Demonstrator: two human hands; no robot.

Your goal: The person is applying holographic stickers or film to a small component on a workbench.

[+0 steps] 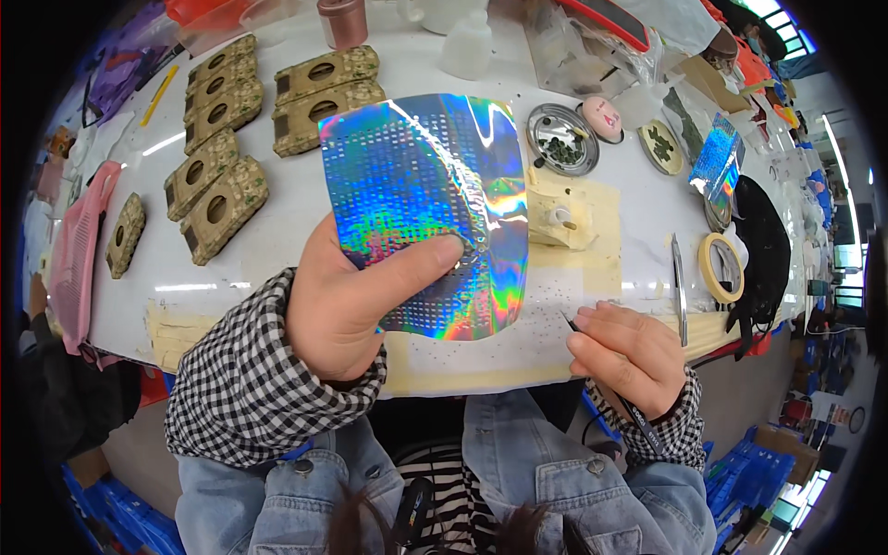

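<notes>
My left hand (351, 287) grips a shiny holographic sheet (435, 176) covered in rows of tiny shapes, its thumb pressed on the front and the other fingers hidden behind. The sheet is held up over the table and curves a little. To its right, my right hand (634, 356) is closed around slim black tweezers (638, 421), whose fine tip points up and left, apart from the sheet. Tiny dark specks lie on the white tabletop (453, 361) below. Behind the tweezers sits a cream block (564, 222) with a short peg, on yellowish tape.
Several camouflage-patterned pieces (222, 208) with round holes stand at the left. A round metal dish (562, 139) and an oval dish (660, 148) hold dark green bits. Silver tweezers (679, 287), a tape roll (721, 267) and a black bag (763, 250) lie at the right.
</notes>
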